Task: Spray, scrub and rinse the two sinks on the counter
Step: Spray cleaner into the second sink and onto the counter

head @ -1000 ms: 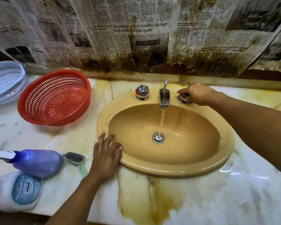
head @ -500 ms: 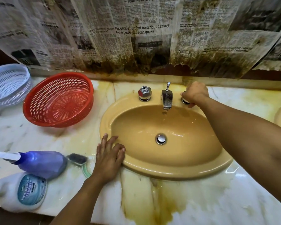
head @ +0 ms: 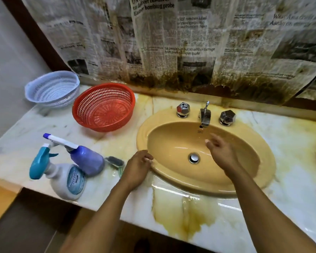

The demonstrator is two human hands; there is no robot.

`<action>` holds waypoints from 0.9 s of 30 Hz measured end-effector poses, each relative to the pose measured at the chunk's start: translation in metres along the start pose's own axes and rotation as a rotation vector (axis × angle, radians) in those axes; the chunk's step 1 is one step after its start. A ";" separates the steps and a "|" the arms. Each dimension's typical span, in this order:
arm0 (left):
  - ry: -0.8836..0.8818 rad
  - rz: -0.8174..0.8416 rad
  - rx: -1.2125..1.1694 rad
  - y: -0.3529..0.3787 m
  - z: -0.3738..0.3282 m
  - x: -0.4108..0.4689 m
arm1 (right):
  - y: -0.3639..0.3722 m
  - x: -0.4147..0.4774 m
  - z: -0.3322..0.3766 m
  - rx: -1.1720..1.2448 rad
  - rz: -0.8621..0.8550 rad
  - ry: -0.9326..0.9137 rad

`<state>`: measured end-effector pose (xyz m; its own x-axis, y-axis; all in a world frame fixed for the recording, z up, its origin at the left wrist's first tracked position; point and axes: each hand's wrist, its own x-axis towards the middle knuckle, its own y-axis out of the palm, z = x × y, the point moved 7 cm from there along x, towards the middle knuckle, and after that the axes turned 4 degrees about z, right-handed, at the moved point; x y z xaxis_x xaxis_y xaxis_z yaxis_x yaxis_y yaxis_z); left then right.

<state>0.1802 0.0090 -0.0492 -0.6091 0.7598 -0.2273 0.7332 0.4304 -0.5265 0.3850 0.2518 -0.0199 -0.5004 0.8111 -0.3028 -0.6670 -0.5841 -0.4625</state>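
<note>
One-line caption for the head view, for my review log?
Right hand open over the yellow sink, left hand at its rim, brush lying beside.

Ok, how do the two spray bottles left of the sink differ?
The purple plastic spray bottle has a white nozzle and no visible label; the white plastic spray bottle has a teal trigger and a round blue label. Both lie on the marble counter.
</note>
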 end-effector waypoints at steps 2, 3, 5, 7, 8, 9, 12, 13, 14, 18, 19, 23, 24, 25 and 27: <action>-0.008 -0.191 -0.064 -0.030 0.000 -0.036 | 0.014 -0.030 0.004 0.008 0.009 -0.028; -0.016 -0.276 -0.081 -0.045 0.002 -0.055 | 0.022 -0.044 0.006 0.010 0.011 -0.038; -0.038 -0.468 -0.145 -0.073 0.010 -0.092 | 0.038 -0.069 0.010 0.026 0.024 -0.059; -0.101 -0.657 -0.224 -0.101 0.021 -0.130 | 0.058 -0.086 0.014 0.055 0.048 -0.071; -0.130 -0.723 -0.245 -0.113 0.028 -0.147 | 0.069 -0.092 0.017 0.053 0.064 -0.079; -0.140 -0.768 -0.245 -0.123 0.035 -0.161 | 0.078 -0.096 0.022 0.035 0.083 -0.092; -0.185 -0.841 -0.233 -0.147 0.065 -0.190 | 0.110 -0.104 0.044 -0.035 0.146 -0.158; -0.204 -0.856 -0.238 -0.155 0.077 -0.196 | 0.122 -0.107 0.051 -0.053 0.170 -0.177; -0.218 -0.870 -0.246 -0.161 0.085 -0.201 | 0.133 -0.109 0.058 -0.070 0.191 -0.190; -0.220 -0.870 -0.268 -0.174 0.101 -0.205 | 0.178 -0.122 0.081 -0.173 0.239 -0.239; -0.211 -0.848 -0.286 -0.173 0.102 -0.203 | 0.189 -0.126 0.083 -0.192 0.244 -0.249; -0.160 -0.656 -0.360 -0.152 0.096 -0.180 | 0.229 -0.134 0.082 -0.283 0.295 -0.246; -0.162 -0.605 -0.359 -0.143 0.094 -0.172 | 0.237 -0.133 0.081 -0.313 0.308 -0.238; -0.160 -0.562 -0.343 -0.136 0.090 -0.164 | 0.244 -0.133 0.081 -0.343 0.315 -0.232; -0.150 -0.527 -0.277 -0.129 0.085 -0.147 | 0.258 -0.130 0.080 -0.404 0.315 -0.220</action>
<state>0.1493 -0.2004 -0.0176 -0.9322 0.3421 -0.1179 0.3609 0.8556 -0.3711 0.2338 -0.0067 -0.0328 -0.7740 0.5482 -0.3168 -0.2234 -0.7046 -0.6736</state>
